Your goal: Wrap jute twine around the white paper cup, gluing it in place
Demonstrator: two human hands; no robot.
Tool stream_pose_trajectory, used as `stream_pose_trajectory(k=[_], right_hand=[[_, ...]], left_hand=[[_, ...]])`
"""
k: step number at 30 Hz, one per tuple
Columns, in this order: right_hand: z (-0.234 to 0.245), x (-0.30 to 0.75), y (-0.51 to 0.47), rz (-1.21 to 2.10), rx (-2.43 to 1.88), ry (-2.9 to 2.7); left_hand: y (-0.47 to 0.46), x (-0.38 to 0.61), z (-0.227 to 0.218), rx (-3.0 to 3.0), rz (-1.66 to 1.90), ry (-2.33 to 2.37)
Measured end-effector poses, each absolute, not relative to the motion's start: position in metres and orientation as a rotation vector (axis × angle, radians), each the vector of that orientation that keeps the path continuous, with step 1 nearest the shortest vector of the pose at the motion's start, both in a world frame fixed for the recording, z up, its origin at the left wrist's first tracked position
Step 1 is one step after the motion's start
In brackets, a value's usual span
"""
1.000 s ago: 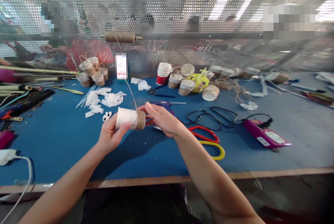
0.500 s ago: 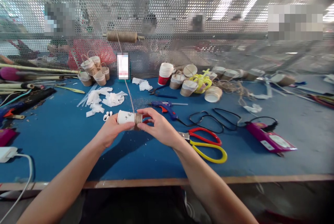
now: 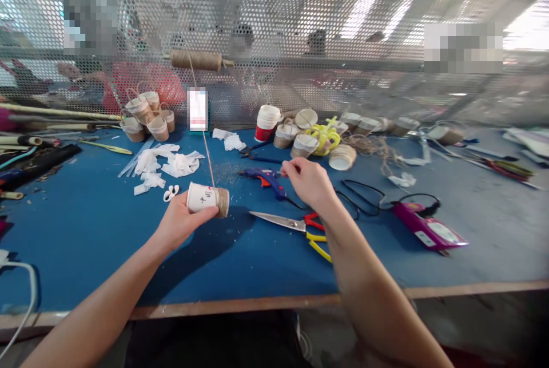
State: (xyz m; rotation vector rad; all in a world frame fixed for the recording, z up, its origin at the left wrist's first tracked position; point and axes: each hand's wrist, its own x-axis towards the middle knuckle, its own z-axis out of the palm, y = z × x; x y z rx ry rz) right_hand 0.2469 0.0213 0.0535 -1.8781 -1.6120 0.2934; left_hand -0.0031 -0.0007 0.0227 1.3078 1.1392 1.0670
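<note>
My left hand (image 3: 178,222) is closed around a white paper cup (image 3: 199,197) lying on its side, with dark handwriting on it. Twine (image 3: 222,202) is wound around the cup's right end, and a strand runs taut up to the twine spool (image 3: 196,60). My right hand (image 3: 306,179) is off the cup, its fingertips pinched at the rear of the blue glue gun (image 3: 262,174). Whether they grip the glue stick there is hidden. Under the right wrist lie large scissors (image 3: 285,221) with red and yellow handles, blades pointing left.
Twine-wrapped cups (image 3: 150,116) stand at back left, and more cups (image 3: 304,145) sit behind the gun. A phone (image 3: 198,109) leans at the mesh screen (image 3: 257,7). White scraps (image 3: 182,165), pliers (image 3: 261,157) and a purple packet (image 3: 429,225) lie around. People are beyond the mesh.
My right hand has let go of the cup's wrapped end and moved right to the back of the glue gun. My left hand still holds the cup, now slightly lower and tilted.
</note>
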Motion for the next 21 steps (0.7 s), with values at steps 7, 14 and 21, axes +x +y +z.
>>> stream_pose_trajectory(k=[7,14,21], right_hand=[[0.013,0.263,0.055,0.654,-2.014,-1.647],[0.031,0.252,0.044,0.840,-1.804,-1.424],[0.075,0.228,0.010,1.099,-1.418,-1.305]], left_hand=[[-0.003,-0.006,0.022,1.453,1.027,1.180],[-0.002,-0.005,0.025,1.449,1.071,1.195],[-0.001,0.002,0.021,1.388,1.075,1.138]])
